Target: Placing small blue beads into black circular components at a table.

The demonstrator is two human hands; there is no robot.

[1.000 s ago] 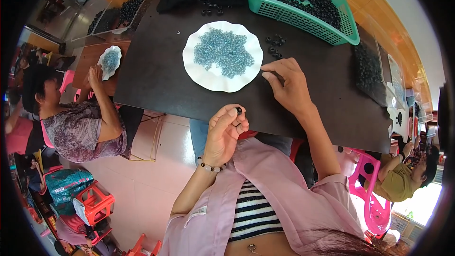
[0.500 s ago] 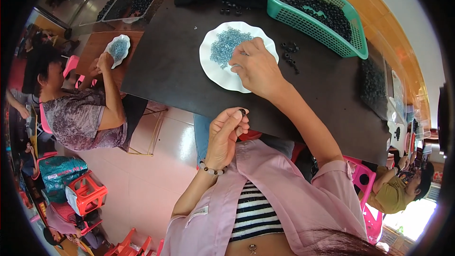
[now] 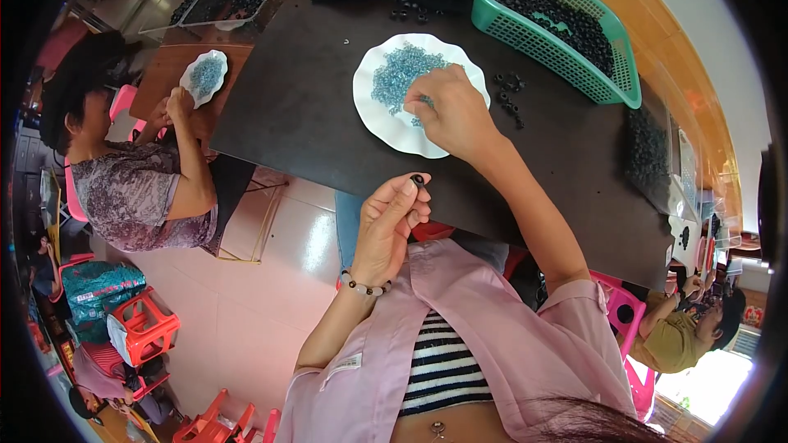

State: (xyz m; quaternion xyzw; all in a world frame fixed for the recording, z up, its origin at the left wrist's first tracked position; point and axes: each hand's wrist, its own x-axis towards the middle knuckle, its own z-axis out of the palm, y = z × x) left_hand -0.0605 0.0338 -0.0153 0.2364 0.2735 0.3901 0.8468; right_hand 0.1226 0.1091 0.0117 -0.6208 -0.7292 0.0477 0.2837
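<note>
Between thumb and forefinger, my left hand (image 3: 384,226) grips a small black ring-shaped part (image 3: 419,180) just off the table's front edge. A white plate with a wavy rim (image 3: 371,133) lies beyond it, bearing a heap of tiny clear bluish pieces (image 3: 404,74). Over the plate's right side is my right hand (image 3: 456,113), its fingers pinched together at the edge of the heap. Whatever those fingertips hold, if anything, is too small and hidden to make out.
Loose black parts (image 3: 510,98) lie right of the plate, and more (image 3: 409,12) behind it. A green basket (image 3: 558,57) full of black parts stands at the far right of the dark table (image 3: 287,98). At left, another person (image 3: 139,189) works over a similar plate (image 3: 215,66).
My right fingers have closed in tighter at the heap. My left hand has risen slightly, and the black part's round opening now shows more. The whole view has shifted a little.
</note>
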